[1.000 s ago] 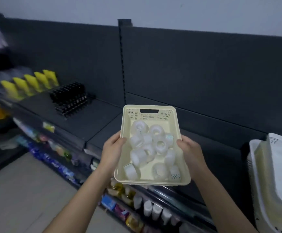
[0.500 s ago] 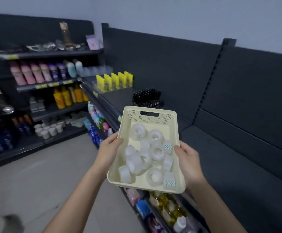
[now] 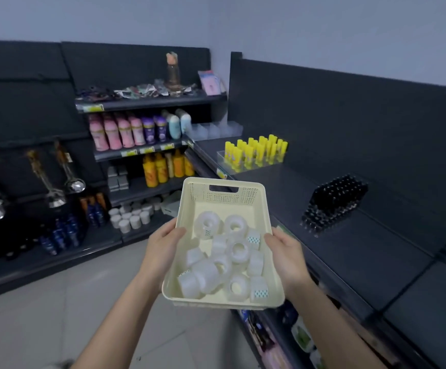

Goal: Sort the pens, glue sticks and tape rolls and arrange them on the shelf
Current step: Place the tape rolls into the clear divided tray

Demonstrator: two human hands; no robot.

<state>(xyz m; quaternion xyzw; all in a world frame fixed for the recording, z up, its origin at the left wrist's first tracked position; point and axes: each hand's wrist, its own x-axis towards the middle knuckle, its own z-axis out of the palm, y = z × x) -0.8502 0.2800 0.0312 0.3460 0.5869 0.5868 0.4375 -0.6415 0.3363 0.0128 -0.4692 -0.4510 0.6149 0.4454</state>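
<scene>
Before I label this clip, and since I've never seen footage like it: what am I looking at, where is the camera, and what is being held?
There is no machine here. A person wears a camera on their head, so the single picture looks forward and down at their own bare arms in a shop aisle. The left hand and the right hand each grip a side of a cream plastic basket, held in the air. In it lies a loose pile of clear tape rolls. To the right runs a dark shelf. On it, yellow glue sticks stand in a clear tray, and nearer is a block of what seem to be black pens.
</scene>
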